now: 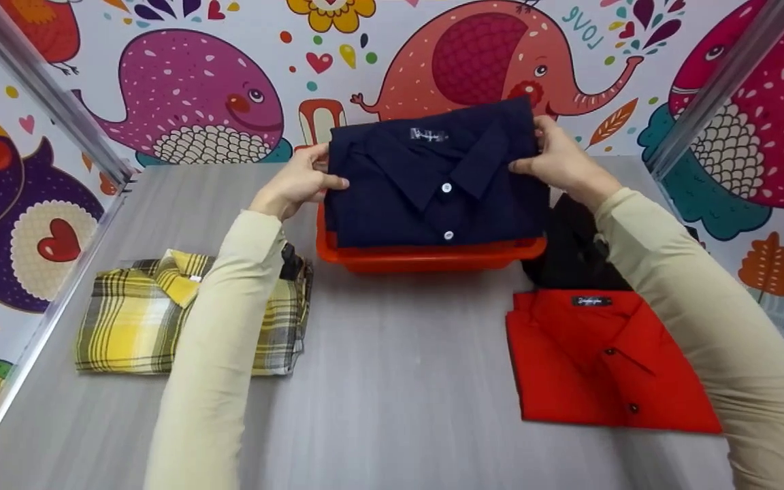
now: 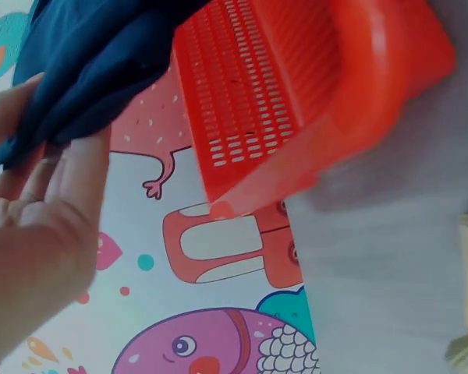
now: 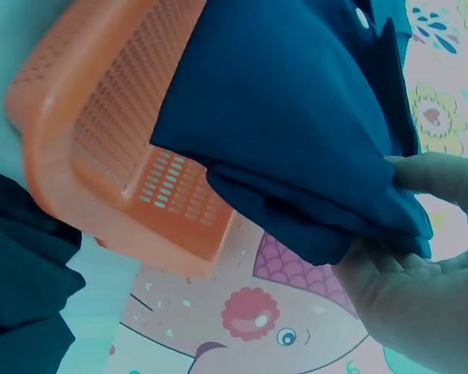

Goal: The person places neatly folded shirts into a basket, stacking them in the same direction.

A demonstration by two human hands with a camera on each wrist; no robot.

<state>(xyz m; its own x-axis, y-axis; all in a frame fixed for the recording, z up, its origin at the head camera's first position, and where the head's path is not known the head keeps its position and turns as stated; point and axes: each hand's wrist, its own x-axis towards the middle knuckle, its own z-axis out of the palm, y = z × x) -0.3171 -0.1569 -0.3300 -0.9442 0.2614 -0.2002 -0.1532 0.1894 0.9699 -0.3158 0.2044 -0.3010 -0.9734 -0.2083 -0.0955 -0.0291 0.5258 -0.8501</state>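
A folded navy shirt [image 1: 399, 197] with white buttons is held up above an orange-red plastic basket [image 1: 433, 258]. My left hand [image 1: 300, 178] pinches its left edge, thumb in front and fingers behind. On the opposite edge, my right hand [image 1: 562, 160] grips the shirt the same way. The left wrist view shows the navy cloth [image 2: 101, 70] between thumb and fingers, beside the slotted basket [image 2: 296, 156]. In the right wrist view the shirt [image 3: 281, 117] hangs over the basket [image 3: 125, 195], whose visible inside shows no other garment.
A folded yellow plaid shirt [image 1: 126, 327] lies on the grey table [image 1: 399, 381] at left. To the right are a folded red shirt [image 1: 582, 367] and a black garment [image 1: 565, 252], partly behind my right arm. A cartoon-printed wall [image 1: 337, 68] stands behind the basket.
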